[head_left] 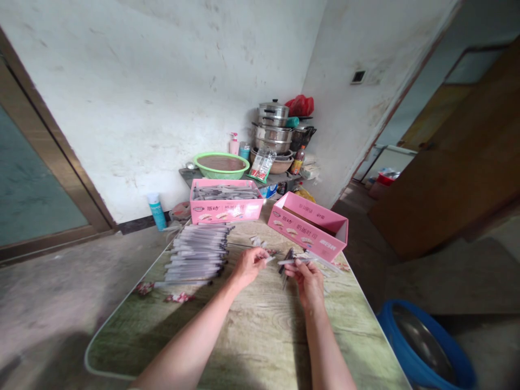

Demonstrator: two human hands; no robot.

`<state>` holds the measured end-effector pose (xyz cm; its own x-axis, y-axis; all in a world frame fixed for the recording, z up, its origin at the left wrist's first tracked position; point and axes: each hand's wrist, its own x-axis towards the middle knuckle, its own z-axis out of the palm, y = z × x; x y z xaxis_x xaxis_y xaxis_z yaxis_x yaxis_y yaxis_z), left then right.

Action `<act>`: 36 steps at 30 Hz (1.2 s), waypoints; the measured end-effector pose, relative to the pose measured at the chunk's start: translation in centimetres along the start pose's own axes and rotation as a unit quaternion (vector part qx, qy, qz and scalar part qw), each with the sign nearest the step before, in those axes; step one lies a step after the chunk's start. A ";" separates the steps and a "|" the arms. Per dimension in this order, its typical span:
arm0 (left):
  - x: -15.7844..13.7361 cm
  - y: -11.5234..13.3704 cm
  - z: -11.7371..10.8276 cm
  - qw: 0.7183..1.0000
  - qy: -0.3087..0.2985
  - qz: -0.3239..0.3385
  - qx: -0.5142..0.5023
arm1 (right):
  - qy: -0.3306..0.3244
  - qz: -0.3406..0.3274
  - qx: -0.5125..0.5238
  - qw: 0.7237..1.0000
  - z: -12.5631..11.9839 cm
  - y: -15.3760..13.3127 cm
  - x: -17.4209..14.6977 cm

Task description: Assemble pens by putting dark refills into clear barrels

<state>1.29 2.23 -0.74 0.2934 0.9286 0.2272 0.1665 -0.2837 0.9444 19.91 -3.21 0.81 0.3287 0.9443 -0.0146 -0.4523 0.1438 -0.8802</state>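
My right hand [309,280] pinches a slim pen [293,262] with a pale barrel, held roughly level above the table. Close to its left, my left hand [248,266] has its thumb and fingers pressed together on a small whitish piece [270,259], too small to name. Around my right hand lie loose dark pen parts [287,255] and clear pieces, partly hidden by the fingers. A long stack of pens [197,254] with pale barrels and dark ends covers the table's left side. Small white scraps [257,241] lie beyond my left hand.
One pink box [226,210] filled with pens stands at the table's [260,330] back edge; a second pink box [309,230] sits right of it. Behind are a green basin [221,172] and stacked pots [273,132]. A blue tub [426,346] is at the right.
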 end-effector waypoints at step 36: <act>0.1 0.8 -0.1 0.985 -0.036 -0.026 -0.165 | -0.003 0.010 -0.001 1.000 -0.5 -0.1 0.2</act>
<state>1.40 2.14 0.05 0.3612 0.9168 0.1703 -0.1281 -0.1320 0.9829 20.44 -3.18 0.71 0.3155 0.9485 -0.0293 -0.4570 0.1248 -0.8807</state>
